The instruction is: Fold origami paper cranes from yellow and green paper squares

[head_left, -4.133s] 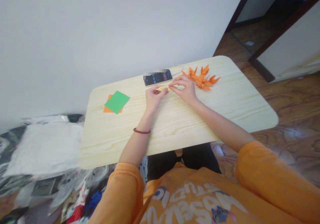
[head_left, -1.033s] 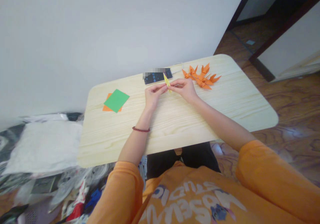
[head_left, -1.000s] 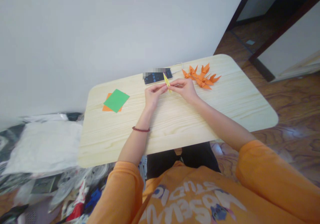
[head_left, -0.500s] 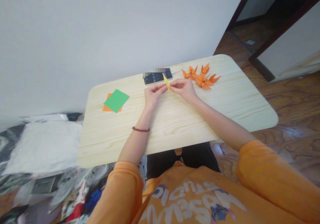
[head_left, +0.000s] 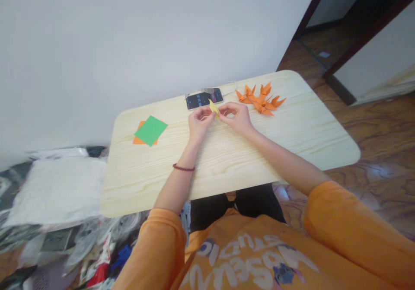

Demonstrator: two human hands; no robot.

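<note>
While the left grip (head_left: 200,119) and right grip (head_left: 236,118) pinch narrowly on folded yellow origami paper (head_left: 213,107) | paper held between them, above the table (head_left: 227,164), just before the smartphone (head_left: 204,99) | folding in hand; next fold calls for a steady pinch

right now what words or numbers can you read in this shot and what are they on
"STUDIO", probably: white print, upside down in this view, on the orange sweatshirt
Larger white print below it on the sweatshirt: too warped to read
Phone screen: small bright marks, too small and blurred to read
</note>
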